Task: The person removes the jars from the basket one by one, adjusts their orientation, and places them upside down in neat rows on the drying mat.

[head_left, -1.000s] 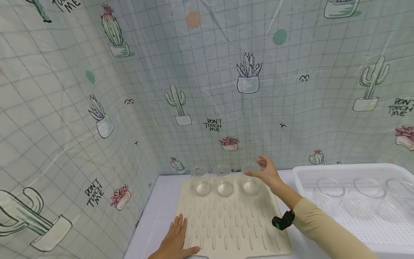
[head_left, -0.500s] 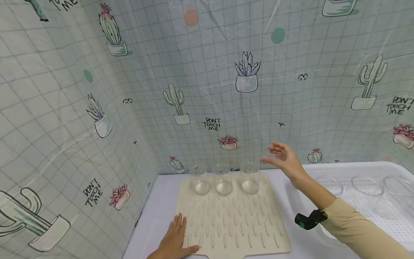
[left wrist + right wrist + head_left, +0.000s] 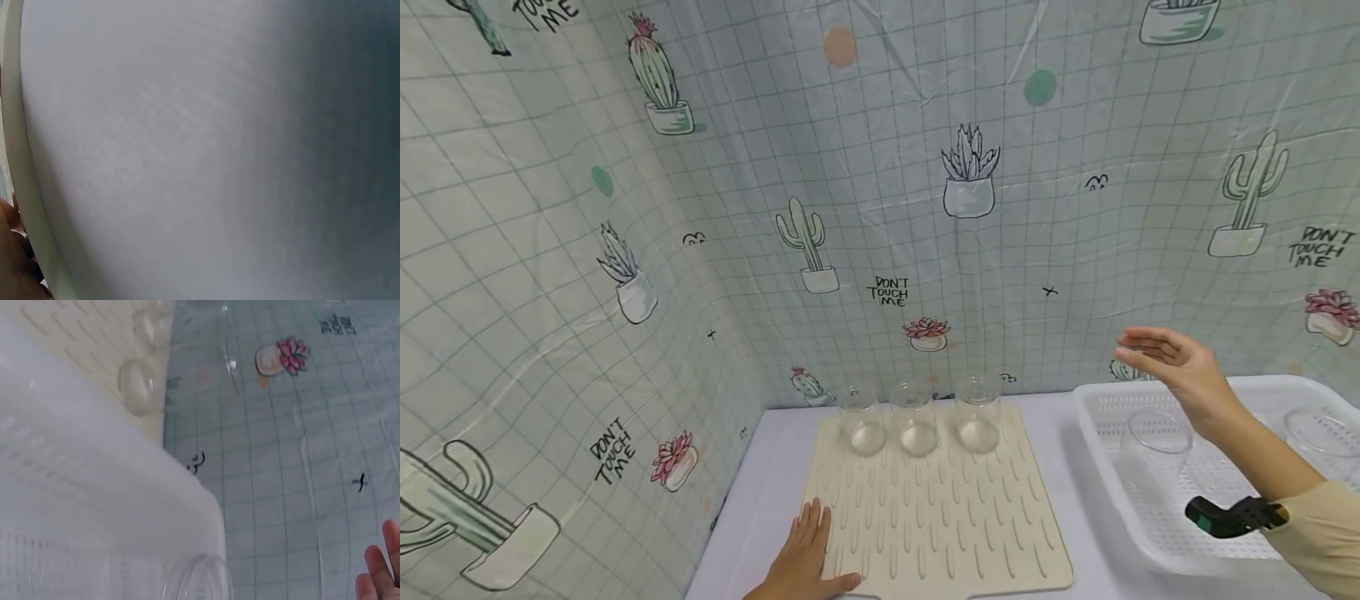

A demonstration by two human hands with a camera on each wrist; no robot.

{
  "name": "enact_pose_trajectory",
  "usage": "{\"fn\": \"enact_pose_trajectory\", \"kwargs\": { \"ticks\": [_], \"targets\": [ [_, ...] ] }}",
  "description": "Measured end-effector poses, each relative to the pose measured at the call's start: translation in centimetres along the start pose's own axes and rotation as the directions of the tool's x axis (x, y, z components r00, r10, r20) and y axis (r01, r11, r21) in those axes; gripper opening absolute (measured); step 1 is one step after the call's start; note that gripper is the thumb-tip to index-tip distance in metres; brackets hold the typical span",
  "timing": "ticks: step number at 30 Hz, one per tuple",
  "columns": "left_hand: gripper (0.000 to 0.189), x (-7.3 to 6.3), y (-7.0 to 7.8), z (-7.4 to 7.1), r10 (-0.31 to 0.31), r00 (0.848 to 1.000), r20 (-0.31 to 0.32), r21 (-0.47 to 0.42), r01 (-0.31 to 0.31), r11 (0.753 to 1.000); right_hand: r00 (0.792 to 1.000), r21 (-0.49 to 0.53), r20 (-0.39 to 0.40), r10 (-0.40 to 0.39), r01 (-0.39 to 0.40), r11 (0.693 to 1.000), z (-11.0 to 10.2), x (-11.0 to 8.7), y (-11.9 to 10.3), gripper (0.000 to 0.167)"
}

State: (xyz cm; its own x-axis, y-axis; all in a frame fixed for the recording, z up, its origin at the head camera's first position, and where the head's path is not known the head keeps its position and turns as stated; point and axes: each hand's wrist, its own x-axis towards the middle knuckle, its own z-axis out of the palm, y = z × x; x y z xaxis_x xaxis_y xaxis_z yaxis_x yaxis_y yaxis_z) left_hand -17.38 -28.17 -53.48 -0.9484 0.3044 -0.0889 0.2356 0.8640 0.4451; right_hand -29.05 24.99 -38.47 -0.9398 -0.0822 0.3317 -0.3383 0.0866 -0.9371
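Observation:
My left hand point(image 3: 805, 557) rests with straight fingers on the near left edge of a beige ribbed drying mat point(image 3: 940, 517). In the left wrist view, the mat's edge point(image 3: 17, 137) shows beside part of a hand point(image 3: 15, 262). Three clear glasses stand in a row at the back of the mat: a left one point(image 3: 862, 425), a middle one point(image 3: 914, 425) and a right one point(image 3: 978, 421). My right hand point(image 3: 1183, 371) is in the air over a white perforated basket point(image 3: 1108, 496), holding nothing, its fingers relaxed. Beneath it is a clear glass point(image 3: 1156, 458) in the basket.
Another clear glass point(image 3: 1322, 433) sits farther right in the basket, partly behind my forearm. A white cloth point(image 3: 1060, 442) covers the table. Behind hangs a grid-patterned curtain point(image 3: 880, 167) with cactus prints, close to the back glasses. A black wrist camera point(image 3: 1232, 517) is on my right wrist.
My right hand has left the right-hand glass on the mat and moved right through the air to over the basket. My left hand and the three glasses have stayed put.

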Motion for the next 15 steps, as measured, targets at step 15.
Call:
{"fn": "enact_pose_trajectory", "kwargs": {
  "ticks": [15],
  "targets": [
    [0.112,-0.2,-0.2,0.0,-0.002,1.000,0.003,0.005,0.002,1.000,0.976,-0.368,-0.215,-0.030,-0.052,0.928,-10.4,-2.3,4.4,0.055]
  ]
}}
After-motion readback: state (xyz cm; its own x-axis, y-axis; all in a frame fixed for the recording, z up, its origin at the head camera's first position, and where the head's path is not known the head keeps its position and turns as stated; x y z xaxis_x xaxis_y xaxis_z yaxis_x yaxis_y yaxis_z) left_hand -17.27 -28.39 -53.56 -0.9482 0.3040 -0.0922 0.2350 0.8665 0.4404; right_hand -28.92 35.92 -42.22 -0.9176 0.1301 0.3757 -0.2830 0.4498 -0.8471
